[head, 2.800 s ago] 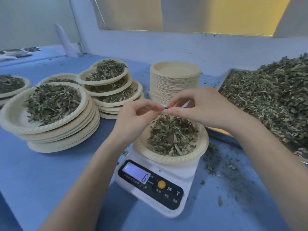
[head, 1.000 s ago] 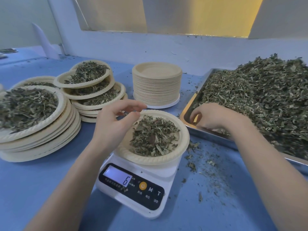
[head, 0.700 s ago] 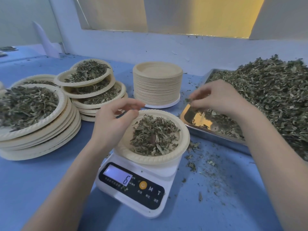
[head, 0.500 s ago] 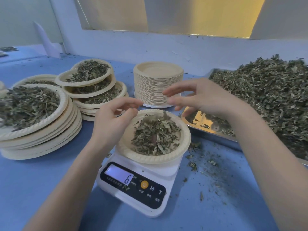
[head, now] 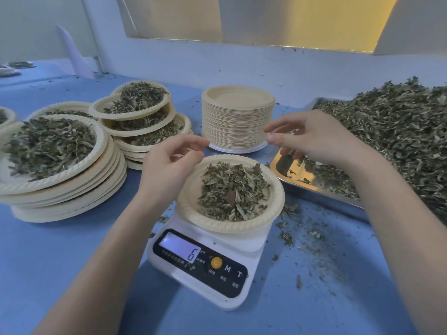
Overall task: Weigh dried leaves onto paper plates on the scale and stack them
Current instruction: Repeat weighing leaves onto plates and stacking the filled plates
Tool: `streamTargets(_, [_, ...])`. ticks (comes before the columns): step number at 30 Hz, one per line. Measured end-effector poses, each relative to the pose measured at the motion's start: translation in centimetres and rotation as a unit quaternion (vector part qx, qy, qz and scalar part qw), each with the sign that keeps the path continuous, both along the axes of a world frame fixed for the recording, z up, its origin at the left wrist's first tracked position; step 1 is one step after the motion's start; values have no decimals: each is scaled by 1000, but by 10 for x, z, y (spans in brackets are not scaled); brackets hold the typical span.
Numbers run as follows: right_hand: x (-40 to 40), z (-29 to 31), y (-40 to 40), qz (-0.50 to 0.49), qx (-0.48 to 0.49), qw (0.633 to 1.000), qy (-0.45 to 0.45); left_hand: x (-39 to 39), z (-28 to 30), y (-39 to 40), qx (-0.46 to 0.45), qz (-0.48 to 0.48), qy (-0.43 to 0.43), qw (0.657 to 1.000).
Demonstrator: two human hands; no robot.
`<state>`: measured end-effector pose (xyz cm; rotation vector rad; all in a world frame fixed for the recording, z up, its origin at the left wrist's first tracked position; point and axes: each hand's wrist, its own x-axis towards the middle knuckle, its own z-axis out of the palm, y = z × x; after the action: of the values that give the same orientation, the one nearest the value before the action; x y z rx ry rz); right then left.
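Note:
A paper plate (head: 191, 204) heaped with dried leaves (head: 232, 189) sits on the white scale (head: 205, 267), whose display reads 6. My left hand (head: 169, 165) hovers at the plate's left rim with fingers loosely curved and nothing visible in it. My right hand (head: 312, 139) hangs above the plate's far right edge, fingers relaxed and spread, holding nothing that I can see. The bulk dried leaves (head: 391, 136) fill a metal tray (head: 314, 189) on the right.
A tall stack of empty paper plates (head: 238, 117) stands behind the scale. Two stacks of filled plates sit at left (head: 55, 165) and centre-left (head: 142, 122). Leaf crumbs litter the blue table (head: 326, 250) right of the scale.
My right hand took a pinch of leaves from the tray, carried it over the plate and dropped it. Now that hand has drawn slightly back to the right. The display still reads 6.

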<state>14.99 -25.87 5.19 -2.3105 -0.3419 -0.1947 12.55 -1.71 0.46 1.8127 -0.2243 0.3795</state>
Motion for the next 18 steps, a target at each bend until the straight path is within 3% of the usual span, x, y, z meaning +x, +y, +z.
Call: streamTargets(18, [2,-1,-5,26,-54,998,36,3,-4,1,19,7,8,1000])
